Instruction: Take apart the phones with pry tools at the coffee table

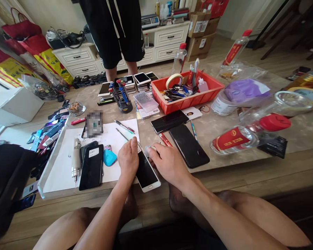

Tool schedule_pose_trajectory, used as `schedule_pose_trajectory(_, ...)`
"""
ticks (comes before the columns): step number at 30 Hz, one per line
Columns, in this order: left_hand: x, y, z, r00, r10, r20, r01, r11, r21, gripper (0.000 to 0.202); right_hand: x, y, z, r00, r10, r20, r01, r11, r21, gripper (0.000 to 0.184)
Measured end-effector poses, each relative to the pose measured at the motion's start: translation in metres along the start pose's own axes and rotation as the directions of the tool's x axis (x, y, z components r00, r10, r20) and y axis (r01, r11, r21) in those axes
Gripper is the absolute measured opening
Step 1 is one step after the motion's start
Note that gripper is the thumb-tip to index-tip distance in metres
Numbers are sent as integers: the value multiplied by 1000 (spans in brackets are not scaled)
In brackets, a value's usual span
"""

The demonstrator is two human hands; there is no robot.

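A slim white-framed smartphone [146, 170] lies face up with its black glass screen showing, near the close edge of the beige tabletop [224, 163], between the two hands. It looks light, stiff and thin, but its glass face is likely slippery and fragile, so the long white side edges seem the safest place to take hold of it.

The left hand [127, 159] sits half-curled, fingers together, against the phone's left edge; I cannot tell whether it grips or only rests there. The right hand [169, 163] is curled, its fingers pinching a small pale wad [149, 150] at the phone's far end.

To the left, a black smartphone [91, 166] and a rounded blue plastic piece [110, 157] lie on a white paper sheet [59, 170]. To the right lies a larger black glass smartphone [189, 146], with a red-handled tool [165, 139] just beside it.
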State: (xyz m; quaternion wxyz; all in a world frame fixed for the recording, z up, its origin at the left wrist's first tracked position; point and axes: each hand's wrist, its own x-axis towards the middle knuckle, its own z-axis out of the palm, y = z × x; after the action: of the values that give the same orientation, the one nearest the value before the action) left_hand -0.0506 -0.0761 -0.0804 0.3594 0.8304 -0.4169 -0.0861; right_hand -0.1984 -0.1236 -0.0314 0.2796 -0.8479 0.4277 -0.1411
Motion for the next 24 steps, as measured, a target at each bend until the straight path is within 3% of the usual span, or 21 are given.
schedule_pose_trajectory(8,0,1,2,1000,-2,29,0,999,43,44,-11,-5,15,987,-121,-105,100,977,-189,27)
schedule_pose_trajectory(12,0,6,2,997,-9,78,-5,985,174,44,-10,-7,24,983,-131,-127,93,958,-270,28)
schedule_pose_trajectory(17,0,11,1,992,-21,121,-21,942,336,48,0,-8,19,995,-101,-13,92,945,-315,28)
schedule_pose_trajectory(24,-1,13,-1,988,-28,149,-35,912,409,54,-5,-13,6,992,-42,115,83,923,-375,29)
